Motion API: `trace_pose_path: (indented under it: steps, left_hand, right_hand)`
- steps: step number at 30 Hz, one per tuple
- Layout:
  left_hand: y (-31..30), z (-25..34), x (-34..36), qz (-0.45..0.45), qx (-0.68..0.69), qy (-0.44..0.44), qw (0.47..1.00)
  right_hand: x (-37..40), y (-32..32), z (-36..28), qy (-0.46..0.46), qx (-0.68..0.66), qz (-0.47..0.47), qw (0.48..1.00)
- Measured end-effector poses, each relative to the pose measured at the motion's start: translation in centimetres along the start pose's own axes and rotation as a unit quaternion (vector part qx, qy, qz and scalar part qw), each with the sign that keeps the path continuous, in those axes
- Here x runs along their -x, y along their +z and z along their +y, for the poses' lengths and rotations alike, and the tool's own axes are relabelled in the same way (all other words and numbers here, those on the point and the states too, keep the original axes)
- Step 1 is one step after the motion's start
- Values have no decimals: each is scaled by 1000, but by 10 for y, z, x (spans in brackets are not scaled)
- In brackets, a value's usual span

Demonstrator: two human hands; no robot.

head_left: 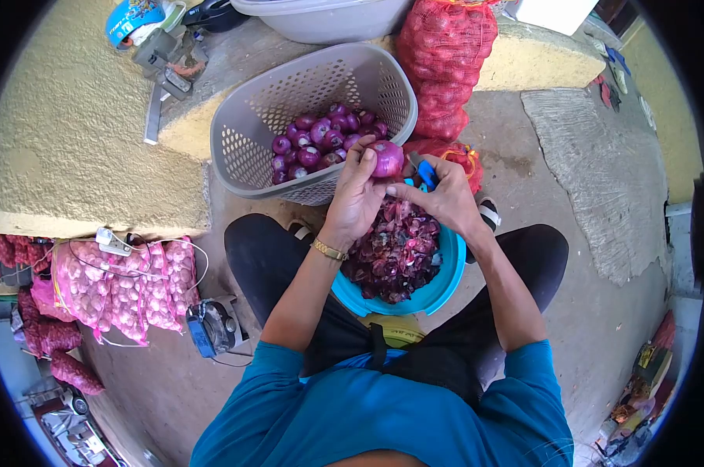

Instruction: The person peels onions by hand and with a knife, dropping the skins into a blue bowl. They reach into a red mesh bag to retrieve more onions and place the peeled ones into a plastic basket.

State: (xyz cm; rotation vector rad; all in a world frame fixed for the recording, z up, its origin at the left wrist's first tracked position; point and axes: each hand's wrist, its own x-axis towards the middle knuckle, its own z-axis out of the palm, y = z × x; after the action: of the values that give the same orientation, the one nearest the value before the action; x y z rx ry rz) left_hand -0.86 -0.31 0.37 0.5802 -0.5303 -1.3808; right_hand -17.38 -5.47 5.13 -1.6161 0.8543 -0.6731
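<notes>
My left hand (353, 194) is closed around a red onion (388, 159), which it holds up over the near right rim of the grey basket. Fingers of my right hand (452, 198) wrap a small blue-handled knife (426, 173) just right of the onion; its blade is mostly hidden. Below both hands, a turquoise basin (448, 272) holds a heap of dark red onion skins (395, 249). Many shiny purple onions (321, 140) lie inside the perforated grey basket (247, 167) in front of me.
Red mesh sacks of onions (445, 70) stand beyond the basin to the right. A light grey tub (321, 19) sits on the ledge ahead. To the left are pink net bags of garlic (134, 284), a power strip (114, 241) with cords, and a blue device (210, 327) on the floor.
</notes>
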Motion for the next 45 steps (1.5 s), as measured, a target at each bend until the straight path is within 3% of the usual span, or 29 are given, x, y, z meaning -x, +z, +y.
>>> trace_pose_path:
  steps: [2, 4, 6, 8, 11, 13, 15, 16, 18, 21, 22, 24, 25, 26, 27, 28, 31, 32, 34, 36, 37, 38, 39, 40, 42, 43, 45]
  left_hand:
    - [-3, -2, -2, -6, 0, 16, 1000]
    - [-9, -4, -4, 15, -7, 26, 1000]
    - [-16, -3, -7, 38, -15, 39, 998]
    - [-23, -1, -11, 82, 64, 27, 994]
    - [-23, 6, -12, 88, 108, 1, 990]
    - [-26, 9, -12, 92, 156, -6, 983]
    - [-37, 11, -12, 69, 329, -88, 938]
    - [-41, 12, -12, 70, 328, -87, 938]
    - [-42, 14, -12, 46, 375, -127, 917]
    - [-36, 31, -22, 64, 393, -115, 910]
    - [-34, 39, -24, 32, 357, -128, 925]
    - [-29, 45, -22, 67, 308, -135, 939]
    - [-23, 40, -21, 64, 308, -144, 938]
    - [-18, 33, -17, 78, 200, -120, 969]
    - [-14, 25, -14, 91, 90, -92, 987]
    - [-15, 16, -11, 91, 90, -98, 987]
    - [-28, -24, -11, -23, -85, -193, 977]
    - [-35, -43, -14, -8, -122, -251, 960]
    - [-25, -89, -29, 74, -285, -258, 920]
    - [-40, -148, -53, 64, -396, -148, 904]
    - [-58, -175, -75, -17, -548, -21, 836]
    - [-63, -197, -97, -66, -589, 19, 805]
    - [-64, -216, -121, -112, -626, 60, 770]
    - [-64, -232, -143, -118, -623, 51, 772]
    - [-65, -261, -186, -250, -788, -154, 541]
    - [-70, -276, -198, -256, -785, -159, 541]
    - [-88, -303, -219, -322, -770, -361, 416]
  right_hand:
    - [0, 2, 6, 7, 9, 12, 1000]
    - [-2, 1, 15, -50, 30, -15, 998]
    - [4, 3, 15, -50, 13, -54, 997]
    - [7, 5, 19, -47, -8, -91, 995]
    - [11, -4, 28, 24, -51, -90, 994]
    - [14, -8, 22, -41, 50, -109, 992]
    - [16, -16, 18, -15, 116, -158, 981]
    - [16, -18, 16, 10, 183, -205, 961]
    - [15, -18, 17, 13, 205, -201, 958]
    - [13, -14, 33, 71, 123, -136, 980]
    - [13, -11, 36, 74, 97, -89, 989]
    - [15, -8, 45, 79, 69, -30, 994]
    - [17, -6, 52, 148, 31, -23, 988]
    - [18, -4, 64, 216, -8, -19, 976]
    - [20, 1, 109, 228, -31, -11, 973]
    - [23, 6, 141, 232, -34, -7, 972]
    - [23, 7, 203, 271, -130, 77, 951]
    - [18, 0, 216, 274, -132, 85, 949]
    - [4, -18, 237, 278, 33, 209, 937]
    - [-17, -41, 248, 257, 98, 279, 920]
    - [-27, -52, 260, 284, 155, 359, 876]
    - [-37, -62, 274, 308, 210, 433, 820]
    - [-46, -72, 299, 301, 245, 462, 798]
    - [-51, -80, 303, 311, 246, 463, 793]
    - [-69, -91, 298, 425, 259, 417, 761]
    - [-75, -95, 308, 459, 248, 379, 764]
    - [-75, -98, 342, 441, 231, 365, 787]
